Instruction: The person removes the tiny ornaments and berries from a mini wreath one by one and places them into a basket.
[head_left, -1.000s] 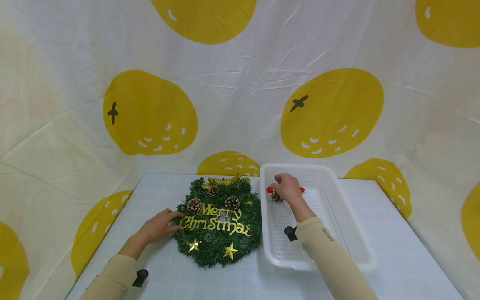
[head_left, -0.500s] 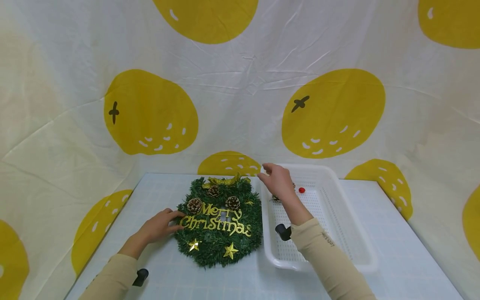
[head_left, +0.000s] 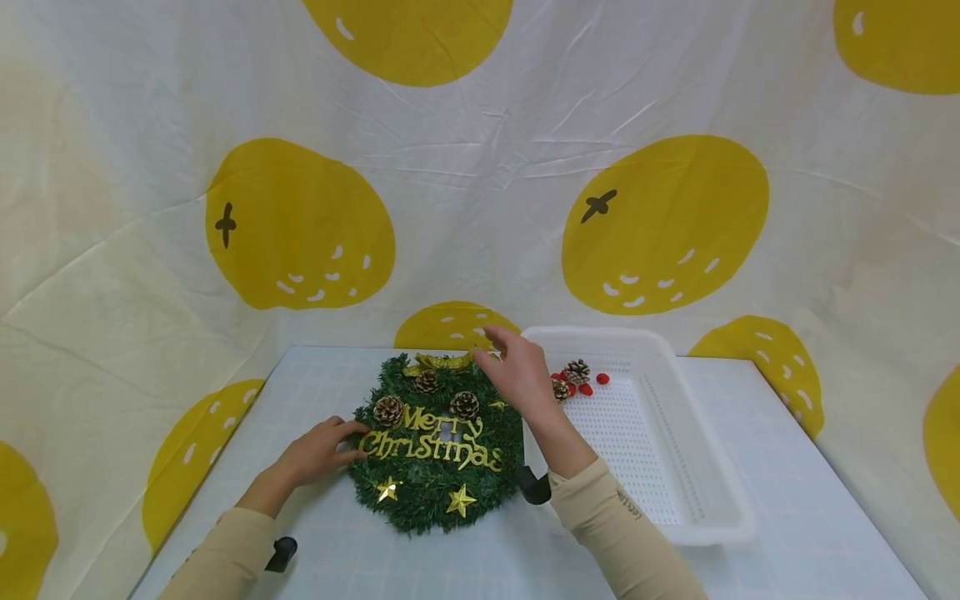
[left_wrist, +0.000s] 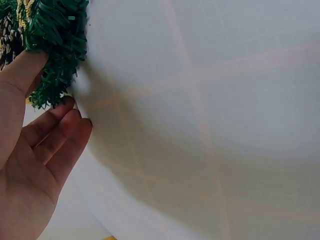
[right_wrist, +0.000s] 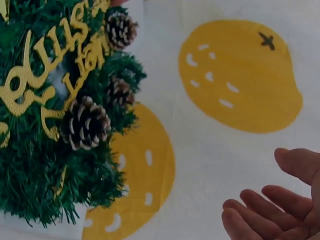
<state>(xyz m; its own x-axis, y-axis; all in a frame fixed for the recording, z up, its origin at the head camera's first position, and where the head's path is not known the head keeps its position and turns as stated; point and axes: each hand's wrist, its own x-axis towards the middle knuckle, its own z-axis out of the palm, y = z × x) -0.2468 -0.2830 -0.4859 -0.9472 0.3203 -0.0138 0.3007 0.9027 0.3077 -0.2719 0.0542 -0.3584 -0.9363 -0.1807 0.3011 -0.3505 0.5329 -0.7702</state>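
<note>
A green tinsel wreath lies on the table, bearing gold "Merry Christmas" lettering, pine cones, gold stars and a gold ribbon at the top. My left hand holds its left edge; in the left wrist view the thumb lies on the green tinsel and the fingers come in from the other side. Over the wreath's upper right, beside the basket, my right hand is raised, fingers apart and loosely bent. Nothing sits between them in the right wrist view.
To the right of the wreath stands a white perforated plastic basket. Loose pine cones and red berry-like pieces lie at its far left. A fruit-print cloth hangs directly behind the table.
My right hand has risen from among the basket's pine cones and moved left, over its rim to the wreath's upper right. The left hand and wreath stay in place.
</note>
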